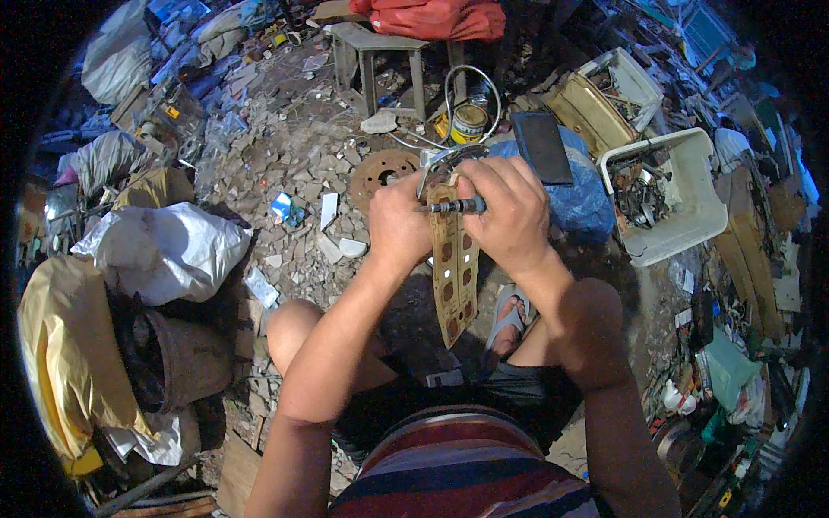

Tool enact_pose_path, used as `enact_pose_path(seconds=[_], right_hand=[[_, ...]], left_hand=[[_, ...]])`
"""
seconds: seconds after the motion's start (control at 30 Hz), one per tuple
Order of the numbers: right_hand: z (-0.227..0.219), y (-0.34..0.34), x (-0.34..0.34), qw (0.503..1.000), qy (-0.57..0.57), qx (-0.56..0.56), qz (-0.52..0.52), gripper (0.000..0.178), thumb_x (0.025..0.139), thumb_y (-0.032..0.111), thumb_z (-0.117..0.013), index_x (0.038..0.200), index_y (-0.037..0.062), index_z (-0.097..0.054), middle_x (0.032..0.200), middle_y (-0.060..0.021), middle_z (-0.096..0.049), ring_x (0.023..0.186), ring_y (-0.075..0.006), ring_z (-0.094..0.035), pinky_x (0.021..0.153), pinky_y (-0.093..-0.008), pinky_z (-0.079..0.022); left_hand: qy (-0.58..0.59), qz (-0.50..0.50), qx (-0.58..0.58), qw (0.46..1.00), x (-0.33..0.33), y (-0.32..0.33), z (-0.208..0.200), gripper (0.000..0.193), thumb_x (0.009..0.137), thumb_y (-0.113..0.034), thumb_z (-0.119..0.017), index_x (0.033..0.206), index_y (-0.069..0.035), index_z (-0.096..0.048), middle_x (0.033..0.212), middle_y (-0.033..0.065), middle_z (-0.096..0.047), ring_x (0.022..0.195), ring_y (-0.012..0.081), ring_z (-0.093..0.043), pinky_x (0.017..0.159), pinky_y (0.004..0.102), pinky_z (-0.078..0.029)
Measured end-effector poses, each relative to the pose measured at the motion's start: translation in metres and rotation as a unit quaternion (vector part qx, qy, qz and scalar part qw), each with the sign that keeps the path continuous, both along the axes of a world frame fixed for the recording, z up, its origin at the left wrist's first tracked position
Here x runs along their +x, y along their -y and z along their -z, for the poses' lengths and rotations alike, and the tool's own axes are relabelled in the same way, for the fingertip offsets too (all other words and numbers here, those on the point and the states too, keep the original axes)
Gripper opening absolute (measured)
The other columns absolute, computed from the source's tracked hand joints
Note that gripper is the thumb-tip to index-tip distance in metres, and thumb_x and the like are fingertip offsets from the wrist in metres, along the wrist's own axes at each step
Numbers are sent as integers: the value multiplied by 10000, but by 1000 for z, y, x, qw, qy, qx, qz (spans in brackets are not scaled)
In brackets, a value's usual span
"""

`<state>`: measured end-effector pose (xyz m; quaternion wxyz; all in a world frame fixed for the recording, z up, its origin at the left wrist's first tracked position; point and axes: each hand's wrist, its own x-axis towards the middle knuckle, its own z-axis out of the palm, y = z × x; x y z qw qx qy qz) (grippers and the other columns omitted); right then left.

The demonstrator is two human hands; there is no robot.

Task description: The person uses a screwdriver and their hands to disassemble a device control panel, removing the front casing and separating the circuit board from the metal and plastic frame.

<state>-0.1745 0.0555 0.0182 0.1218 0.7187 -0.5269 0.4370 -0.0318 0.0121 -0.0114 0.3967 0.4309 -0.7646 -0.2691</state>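
A long tan strip (446,281) with two rows of dark-filled holes hangs between my hands, its pointed lower end toward my lap. My left hand (401,220) is closed at the strip's left edge, its fingertips hidden behind it. Closed at the upper right, my right hand (509,207) has its thumb by a short dark rod-like tool with a grey end (471,205), which lies across the strip. I cannot tell the tool's exact kind. Just beyond my hands is a shiny metal piece (451,158), partly covered. A rusty round disc with holes (370,179) lies beside my left hand.
Broken chips cover the ground. A grey stool (371,40) with a red bundle (440,17) stands ahead, near a yellow can (469,123). Right, a white bin (676,242) holds metal scraps. Left are a white sack (173,250) and a brown bucket (194,358).
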Motion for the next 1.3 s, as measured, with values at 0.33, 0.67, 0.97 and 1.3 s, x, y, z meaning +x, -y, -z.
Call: enact_pose_path(seconds=[0.33, 0.67, 0.97, 1.3], right_hand=[[-10, -16, 0, 952, 191, 231, -56, 155, 708, 92, -672, 821, -9, -640, 784, -142, -627, 677, -214, -616, 606, -319, -467], [-45, 3, -53, 865, 133, 482, 33, 318, 780, 266, -663, 982, 22, -638, 891, -177, -654, 844, -282, -636, 745, -377, -470], [0, -7, -223, 907, 266, 305, 116, 192, 820, 220, -634, 915, 54, -630, 786, -8, -619, 696, -93, -544, 642, -246, -429], [146, -140, -442, 884, 175, 310, 304, 514, 797, 310, -598, 1183, -20, -521, 1084, -123, -596, 994, -227, -558, 864, -334, -430]], left_hand=[[139, -105, -62, 983, 12, 17, -5, 306, 769, -354, -659, 807, -50, -663, 686, 179, -622, 679, 365, -611, 612, 437, -482], [15, -19, 275, 961, 21, 14, -25, 387, 793, -383, -667, 870, -4, -664, 707, 87, -649, 618, 169, -585, 619, 324, -462], [-108, -58, 337, 934, 10, 26, 2, 473, 785, -393, -677, 999, 25, -620, 903, 93, -650, 781, 187, -602, 734, 309, -466], [-453, -2, 489, 745, 13, 34, 12, 436, 853, -397, -483, 1057, -18, -554, 995, 117, -613, 917, 236, -594, 857, 340, -455]])
